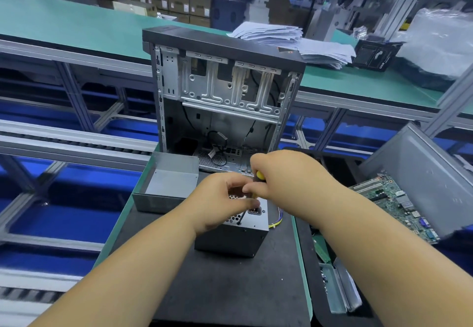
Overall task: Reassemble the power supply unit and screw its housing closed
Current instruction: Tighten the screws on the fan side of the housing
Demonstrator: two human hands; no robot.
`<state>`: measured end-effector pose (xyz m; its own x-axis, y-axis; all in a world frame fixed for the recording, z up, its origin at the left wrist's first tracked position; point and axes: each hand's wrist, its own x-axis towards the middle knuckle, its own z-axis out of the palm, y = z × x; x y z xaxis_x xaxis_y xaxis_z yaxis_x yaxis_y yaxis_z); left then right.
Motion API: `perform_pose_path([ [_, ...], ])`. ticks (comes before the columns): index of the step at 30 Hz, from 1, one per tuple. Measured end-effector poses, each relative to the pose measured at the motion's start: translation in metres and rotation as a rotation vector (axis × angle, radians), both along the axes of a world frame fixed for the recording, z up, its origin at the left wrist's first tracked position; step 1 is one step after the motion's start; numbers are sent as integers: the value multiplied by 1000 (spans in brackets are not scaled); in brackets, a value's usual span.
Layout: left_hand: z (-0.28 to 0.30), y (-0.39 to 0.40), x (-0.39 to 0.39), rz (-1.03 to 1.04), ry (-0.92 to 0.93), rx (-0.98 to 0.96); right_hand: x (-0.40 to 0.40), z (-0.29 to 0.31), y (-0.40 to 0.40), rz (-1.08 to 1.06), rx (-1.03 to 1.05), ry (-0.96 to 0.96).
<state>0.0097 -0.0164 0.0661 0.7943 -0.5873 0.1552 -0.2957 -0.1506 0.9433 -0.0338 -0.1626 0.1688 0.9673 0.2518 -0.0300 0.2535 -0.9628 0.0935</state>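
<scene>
dark matte worktop (230,288) lies nearest; on it the boxy grey power supply unit (231,237) looks closed. right hand (284,175) fingers grip a yellow-handled screwdriver (259,176), tip on a corner screw; left hand (222,204) fingers steady its shaft. screwing seems unfinished. beyond the fingers, a bare sheet-metal computer case (220,96).

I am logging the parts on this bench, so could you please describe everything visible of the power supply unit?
The power supply unit is a dark grey metal box on the black mat, just in front of the open computer case. Its top has a perforated vent and a black socket. Yellow and blue wires leave its right side. The left hand rests on top; the right hand holds a yellow-handled screwdriver with its tip at a top-edge screw.
</scene>
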Motion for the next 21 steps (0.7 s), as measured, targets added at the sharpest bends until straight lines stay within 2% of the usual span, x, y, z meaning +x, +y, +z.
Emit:
perform_pose_path([
  [3, -2, -4, -4, 58, -16, 8, 5, -6, 4, -121, -125, -87],
  [5, -2, -6, -5, 86, -1, -11, 4, -11, 6, -163, -113, -139],
  [8, -3, -5, -1, 91, 32, -35, -1, -10, 1, -110, 36, -144],
  [11, -1, 0, 0, 66, 21, 3, -6, -5, -5, 37, 169, -29],
  [14, 0, 2, -2, 30, -6, 33, -1, -3, -7, -3, 100, -9],
  [21, -3, -5, -4, 144, -9, 40, 9, -5, 0, -98, -97, -59],
])
